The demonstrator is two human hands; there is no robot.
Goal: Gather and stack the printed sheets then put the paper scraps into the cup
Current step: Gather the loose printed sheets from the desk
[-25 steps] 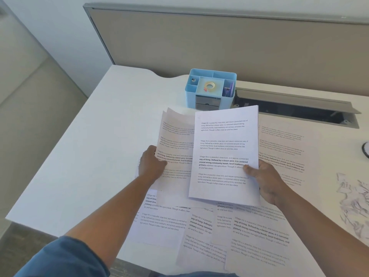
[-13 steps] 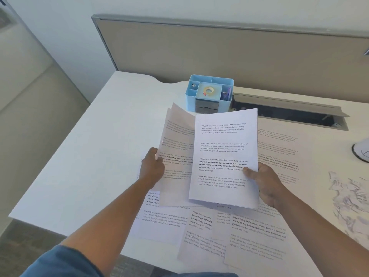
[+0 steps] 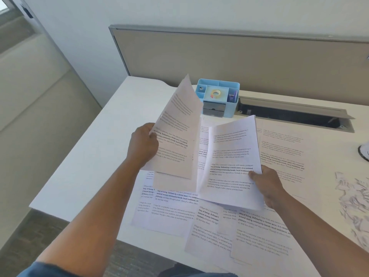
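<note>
- Two hands held printed sheets above a white tabletop (image 3: 83,156), each grip closed on its own bundle, with a gap between the bundles.
- Behind both grips a beige partition (image 3: 219,54) ran along the far edge of the tabletop.
- Loose printed sheets (image 3: 215,232) lay overlapping and flat on the tabletop below and nearer than the two grips, with more spread to the right of the right grip.
- The right-hand sheets (image 3: 231,162) sat tilted, their lower right edge pinched under the thumb of the right hand (image 3: 267,186), fingers beneath.
- The left-hand sheets (image 3: 177,134) stood more upright, top corner raised; the left hand (image 3: 142,145) gripped their left edge, thumb on the printed face.
- Torn paper scraps (image 3: 353,198) lay in a heap well to the right of the right grip, at the frame's edge.
- A blue desk organiser (image 3: 217,100) stood beyond the left grip, partly hidden by the raised sheets; a tape roll (image 3: 215,93) lay in its middle compartment.
- A white rim (image 3: 364,152), perhaps the cup, showed past the right grip; I could not tell.
</note>
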